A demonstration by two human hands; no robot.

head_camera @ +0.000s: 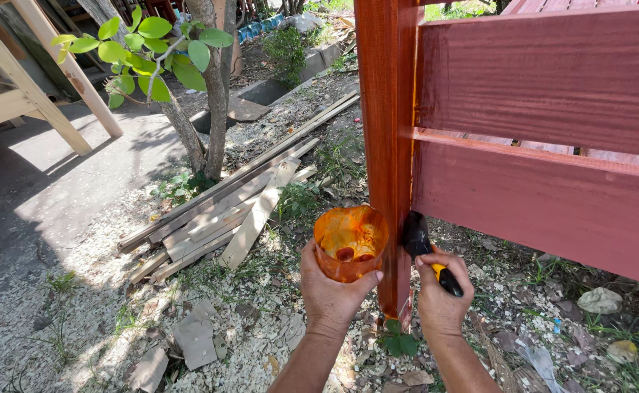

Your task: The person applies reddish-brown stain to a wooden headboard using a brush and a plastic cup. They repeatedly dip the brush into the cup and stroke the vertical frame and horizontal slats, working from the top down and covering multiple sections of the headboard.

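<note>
Orange-stained, the cut-off plastic cup (pixel 350 241) was gripped from below by the left hand (pixel 332 286), just left of the upright red-brown post (pixel 387 138). A black-headed brush (pixel 416 234) with a yellow handle was clasped in the closed right hand (pixel 441 290), its bristles pointed up against the post's lower right edge, below the stained rails (pixel 545 196) beyond.

The cup (pixel 350 242) is a clear plastic one, cut short, its walls smeared orange-brown with stain and a little dark liquid pooled at the bottom. It is held upright, mouth open upward, just left of the red-brown post (pixel 386 145). The brush (pixel 423 247) has a dark head and a yellow-and-black handle; its bristles press against the right side of the post, low down, below the lower rail.
</note>
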